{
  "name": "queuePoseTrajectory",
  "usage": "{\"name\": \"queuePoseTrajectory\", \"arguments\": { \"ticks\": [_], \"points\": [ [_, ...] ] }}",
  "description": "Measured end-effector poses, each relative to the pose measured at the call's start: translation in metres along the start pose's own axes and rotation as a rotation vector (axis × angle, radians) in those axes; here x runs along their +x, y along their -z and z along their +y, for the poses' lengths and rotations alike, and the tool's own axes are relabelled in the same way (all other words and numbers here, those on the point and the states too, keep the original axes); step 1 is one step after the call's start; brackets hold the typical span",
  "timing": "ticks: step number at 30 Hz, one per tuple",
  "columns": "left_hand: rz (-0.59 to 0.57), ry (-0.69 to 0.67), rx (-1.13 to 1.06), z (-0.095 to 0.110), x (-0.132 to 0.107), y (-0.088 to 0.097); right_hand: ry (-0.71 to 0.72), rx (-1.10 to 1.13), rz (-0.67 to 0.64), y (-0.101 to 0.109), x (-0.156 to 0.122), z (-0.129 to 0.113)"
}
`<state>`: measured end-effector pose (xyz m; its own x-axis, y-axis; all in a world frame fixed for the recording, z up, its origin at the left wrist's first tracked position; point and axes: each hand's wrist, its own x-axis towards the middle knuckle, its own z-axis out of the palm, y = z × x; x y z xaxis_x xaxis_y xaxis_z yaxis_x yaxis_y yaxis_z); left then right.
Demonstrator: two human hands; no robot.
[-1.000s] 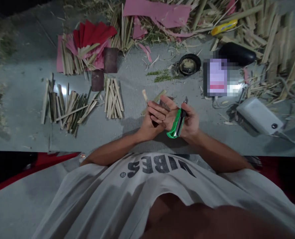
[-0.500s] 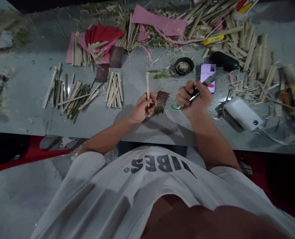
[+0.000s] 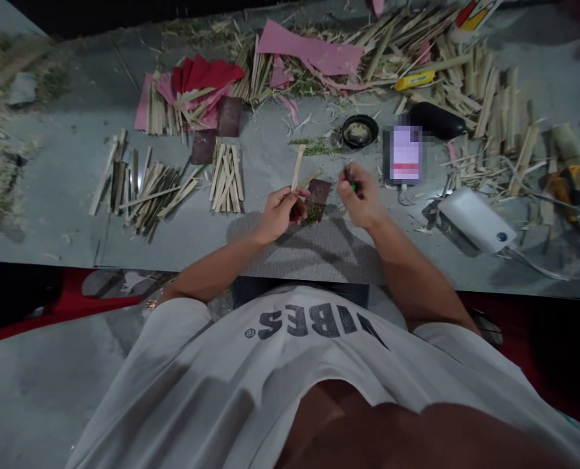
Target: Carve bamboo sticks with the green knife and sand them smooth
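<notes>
My left hand [image 3: 281, 212] is closed on a thin, pale bamboo stick [image 3: 298, 167], which stands nearly upright from the fingers and leans slightly right. To its right, my right hand [image 3: 361, 195] is curled round a knife [image 3: 348, 174]; only a dark piece and a bit of green show between the fingers. Between the hands, a brown sandpaper piece [image 3: 320, 194] lies on the table with green shavings on it. A stack of similar pale sticks [image 3: 227, 178] lies left of my left hand.
Darker bamboo strips [image 3: 156, 192] lie at the left. Pink and red cloth [image 3: 206, 73], strips and shavings crowd the back. A black bowl [image 3: 360, 132], phone [image 3: 406, 153], yellow cutter [image 3: 414, 81] and white power bank [image 3: 476, 220] with cable are on the right.
My right hand has moved left and turned, bringing the knife away from the phone and closer to my left hand. The stick in my left hand has tilted slightly right.
</notes>
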<state>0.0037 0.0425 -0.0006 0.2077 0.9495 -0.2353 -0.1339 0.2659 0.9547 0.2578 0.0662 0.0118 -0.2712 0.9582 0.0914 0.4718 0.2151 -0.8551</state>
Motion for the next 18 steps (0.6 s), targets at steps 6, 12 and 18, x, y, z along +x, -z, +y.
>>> {"name": "queuePoseTrajectory", "arguments": {
  "ticks": [6, 12, 18],
  "points": [
    [-0.047, -0.006, 0.077, -0.004, -0.003, 0.000, 0.062, -0.312, -0.045, -0.006, -0.007, -0.013],
    [-0.055, -0.176, 0.254, -0.018, -0.001, 0.006, 0.109, -0.498, -0.167, -0.009, -0.002, -0.012],
    [0.026, -0.237, 0.406, -0.021, 0.002, 0.011, 0.129, -0.613, -0.248, -0.013, -0.002, -0.030]
  ]
}}
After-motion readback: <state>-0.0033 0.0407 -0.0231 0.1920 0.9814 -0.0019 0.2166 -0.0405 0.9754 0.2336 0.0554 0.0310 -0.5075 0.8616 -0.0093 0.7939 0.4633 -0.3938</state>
